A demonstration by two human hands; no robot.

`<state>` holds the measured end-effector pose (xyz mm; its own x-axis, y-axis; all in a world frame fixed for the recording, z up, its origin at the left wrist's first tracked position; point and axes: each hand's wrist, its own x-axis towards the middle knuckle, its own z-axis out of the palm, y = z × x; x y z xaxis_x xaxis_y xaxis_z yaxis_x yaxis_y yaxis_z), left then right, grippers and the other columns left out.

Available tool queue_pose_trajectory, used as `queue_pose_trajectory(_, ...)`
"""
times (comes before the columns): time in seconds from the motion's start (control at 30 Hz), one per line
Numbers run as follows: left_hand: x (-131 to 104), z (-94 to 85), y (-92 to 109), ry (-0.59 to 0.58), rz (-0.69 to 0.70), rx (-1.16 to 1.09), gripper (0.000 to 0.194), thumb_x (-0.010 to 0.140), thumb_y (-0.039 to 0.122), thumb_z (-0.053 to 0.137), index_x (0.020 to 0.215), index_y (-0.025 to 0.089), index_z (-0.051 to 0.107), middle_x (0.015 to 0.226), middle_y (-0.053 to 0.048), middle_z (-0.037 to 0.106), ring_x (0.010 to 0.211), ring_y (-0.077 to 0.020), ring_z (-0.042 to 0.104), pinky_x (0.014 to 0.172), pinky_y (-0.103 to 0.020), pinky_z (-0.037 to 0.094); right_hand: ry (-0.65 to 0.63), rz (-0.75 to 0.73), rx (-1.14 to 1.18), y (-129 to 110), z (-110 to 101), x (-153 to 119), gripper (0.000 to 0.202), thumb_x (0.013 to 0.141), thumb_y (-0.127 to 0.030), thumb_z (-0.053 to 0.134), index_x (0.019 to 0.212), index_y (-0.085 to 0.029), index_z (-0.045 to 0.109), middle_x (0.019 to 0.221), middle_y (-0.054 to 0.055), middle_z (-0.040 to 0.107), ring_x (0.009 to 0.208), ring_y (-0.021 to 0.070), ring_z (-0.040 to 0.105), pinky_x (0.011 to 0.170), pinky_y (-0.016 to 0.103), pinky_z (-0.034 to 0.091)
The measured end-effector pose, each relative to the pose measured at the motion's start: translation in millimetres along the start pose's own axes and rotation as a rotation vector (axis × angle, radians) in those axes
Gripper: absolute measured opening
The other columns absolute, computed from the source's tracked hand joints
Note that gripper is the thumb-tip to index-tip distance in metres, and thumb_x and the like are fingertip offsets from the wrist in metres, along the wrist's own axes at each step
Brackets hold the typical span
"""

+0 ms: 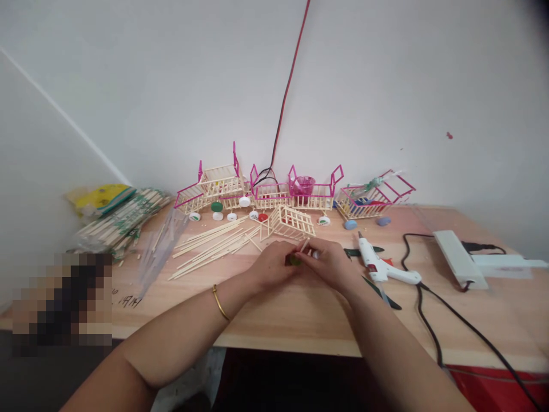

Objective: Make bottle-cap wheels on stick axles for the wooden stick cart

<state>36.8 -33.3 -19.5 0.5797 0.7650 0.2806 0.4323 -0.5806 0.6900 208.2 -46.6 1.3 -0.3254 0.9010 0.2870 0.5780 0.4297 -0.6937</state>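
Note:
My left hand point(274, 264) and my right hand point(329, 264) meet over the middle of the table, fingers pinched close together. Between them shows a small green round piece, like a bottle cap point(295, 260), partly covered by my left fingers. A short wooden stick point(305, 245) pokes up at my right fingertips, and a small whitish piece point(316, 254) shows beside them. Just behind my hands lies a tilted basket frame of sticks point(294, 222). Loose wooden sticks point(210, 247) are spread to the left of it.
Small stick carts point(274, 197) with pink handles and cap wheels line the wall. Nearby stands a pink cup point(303, 186). At right are a white glue gun point(377, 266), dark scissors-like blades point(384, 294), a power strip point(460, 258) and cords. Packaged sticks point(124, 220) lie at left.

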Motion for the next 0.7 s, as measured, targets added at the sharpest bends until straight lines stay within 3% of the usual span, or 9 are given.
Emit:
queue_pose_trajectory(0.23,1.5,-2.8,0.8,0.035,-0.028,-0.09,0.013,0.084,0.019,0.052,0.089,0.016,0.064,0.082,-0.002,0.067,0.074,-0.0141,0.057,0.068,-0.025,0.042,0.0,0.027,-0.028,-1.6,-0.7,0.5,0.012,0.08,-0.027,0.061,0.069,-0.02,0.062,0.069,0.0,0.065,0.066,0.0155,0.057,0.063,0.026,0.042)
queue_pose_trajectory(0.5,0.3,-0.8,-2.0,0.219,-0.035,-0.126,0.024,0.083,0.016,0.053,0.103,0.018,0.066,0.095,-0.004,0.071,0.085,-0.0162,0.064,0.076,-0.028,0.049,0.057,-0.001,-0.017,-7.6,-3.5,-1.0,0.013,0.082,-0.027,0.058,0.074,-0.019,0.063,0.068,0.0,0.064,0.064,0.0149,0.056,0.061,0.026,0.041)
queue_pose_trajectory(0.7,-0.3,-0.2,-0.1,0.293,0.013,-0.27,0.03,0.083,0.026,0.059,0.111,0.016,0.061,0.094,-0.006,0.068,0.076,-0.0137,0.063,0.068,-0.025,0.05,0.107,-0.009,0.072,1.8,-0.7,-2.9,0.014,0.083,-0.024,0.053,0.09,-0.02,0.064,0.084,0.003,0.071,0.078,0.0173,0.064,0.072,0.028,0.047)
